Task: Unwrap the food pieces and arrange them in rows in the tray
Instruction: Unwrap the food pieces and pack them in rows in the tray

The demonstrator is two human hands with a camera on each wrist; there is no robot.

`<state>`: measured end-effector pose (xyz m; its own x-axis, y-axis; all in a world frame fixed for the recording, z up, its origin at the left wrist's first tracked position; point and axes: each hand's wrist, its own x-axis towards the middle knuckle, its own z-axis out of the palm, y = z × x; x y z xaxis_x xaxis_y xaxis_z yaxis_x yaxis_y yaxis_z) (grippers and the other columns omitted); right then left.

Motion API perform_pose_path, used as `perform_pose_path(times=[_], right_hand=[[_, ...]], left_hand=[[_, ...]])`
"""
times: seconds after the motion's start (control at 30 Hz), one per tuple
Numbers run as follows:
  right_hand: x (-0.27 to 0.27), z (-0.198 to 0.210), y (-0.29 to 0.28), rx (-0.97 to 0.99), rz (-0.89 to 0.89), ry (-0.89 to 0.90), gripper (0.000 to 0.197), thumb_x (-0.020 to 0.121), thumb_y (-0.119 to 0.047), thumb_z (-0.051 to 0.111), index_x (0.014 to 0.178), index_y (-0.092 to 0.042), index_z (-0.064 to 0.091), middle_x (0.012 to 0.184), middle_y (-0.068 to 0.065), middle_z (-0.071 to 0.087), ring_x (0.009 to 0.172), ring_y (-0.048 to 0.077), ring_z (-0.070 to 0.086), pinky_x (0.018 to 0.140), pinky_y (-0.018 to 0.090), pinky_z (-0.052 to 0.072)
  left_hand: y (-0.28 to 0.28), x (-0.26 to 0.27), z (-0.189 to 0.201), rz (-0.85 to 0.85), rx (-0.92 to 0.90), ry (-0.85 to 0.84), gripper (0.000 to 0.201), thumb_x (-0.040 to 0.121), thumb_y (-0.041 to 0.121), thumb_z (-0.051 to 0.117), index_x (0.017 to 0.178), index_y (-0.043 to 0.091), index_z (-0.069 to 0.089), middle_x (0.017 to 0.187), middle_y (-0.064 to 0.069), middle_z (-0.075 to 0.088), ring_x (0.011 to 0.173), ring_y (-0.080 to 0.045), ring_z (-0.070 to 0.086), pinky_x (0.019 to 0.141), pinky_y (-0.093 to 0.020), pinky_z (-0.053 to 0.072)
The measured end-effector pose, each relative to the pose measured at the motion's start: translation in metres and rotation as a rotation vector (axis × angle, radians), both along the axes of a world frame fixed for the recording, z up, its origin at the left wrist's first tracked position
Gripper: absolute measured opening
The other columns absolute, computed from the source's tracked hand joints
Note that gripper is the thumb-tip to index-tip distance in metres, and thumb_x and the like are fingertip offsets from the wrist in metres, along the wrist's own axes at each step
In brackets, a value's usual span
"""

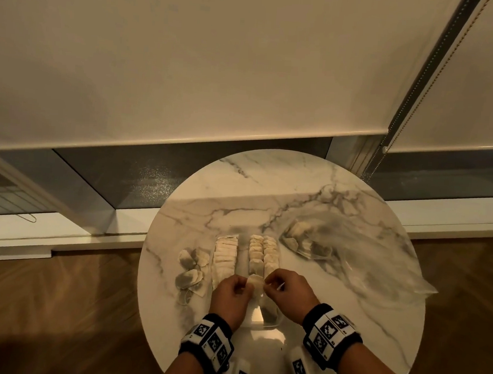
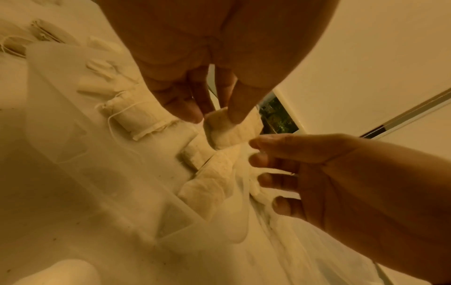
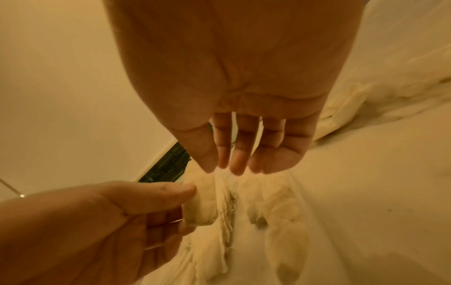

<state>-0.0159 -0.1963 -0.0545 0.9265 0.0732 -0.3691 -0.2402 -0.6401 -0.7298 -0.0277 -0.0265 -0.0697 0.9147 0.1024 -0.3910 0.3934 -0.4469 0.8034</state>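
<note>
One food piece point(image 1: 255, 283) is held between both hands just above the near end of the tray point(image 1: 270, 324). Left hand point(image 1: 232, 295): narrow grip, thumb and fingertips pinched on the piece's left edge, confirmed in the left wrist view point(image 2: 231, 133). Right hand point(image 1: 286, 289): fingers lightly curled at the piece's right edge; a pinch on the wrapper or string is likely, but actual contact cannot be told from the right wrist view.

The opposed two-hand hold is judged to be for peeling: one side anchored, the other pulled off. Holding over the tray keeps the drop short.

The piece is small, pale cream, soft and pillow-like, with a cloth or paper-like skin; thin strings are seen on neighbours inside the tray in the left wrist view.

Rows point(image 1: 226, 252) of pale pieces are already laid lengthwise in the tray, dense at the far end, with a gap between the left row and the two right rows. Loose pieces or wrappers point(image 1: 190, 267) lie left of the tray on the worktop point(image 1: 269, 176). A clear bag point(image 1: 351, 252) with more pieces lies right of and beyond the tray.

Judgement: mid-task, unwrap step in hand.
</note>
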Motion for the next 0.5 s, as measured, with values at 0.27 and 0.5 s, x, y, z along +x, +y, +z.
perform_pose_path(times=[0.27,0.5], right_hand=[[0.002,-0.019,-0.014,-0.178,-0.106,0.179,0.045,0.085,-0.033,0.068,0.126,-0.019,0.055,0.113,0.007,0.066,0.101,0.021,0.063,0.083,0.027,0.050],[-0.004,-0.029,-0.012,-0.184,-0.087,0.207,0.031,0.090,-0.031,0.063,0.119,-0.019,0.060,0.116,0.006,0.066,0.102,0.021,0.063,0.083,0.027,0.050]], left_hand=[[-0.015,0.027,-0.016,0.013,0.343,0.080,0.013,0.096,0.021,0.053,0.093,0.013,0.064,0.091,-0.005,0.065,0.079,-0.017,0.052,0.071,-0.022,0.036],[-0.029,0.042,-0.025,-0.097,0.437,0.175,0.017,0.095,0.020,0.049,0.098,0.011,0.064,0.102,-0.010,0.068,0.095,-0.029,0.063,0.074,-0.027,0.045]])
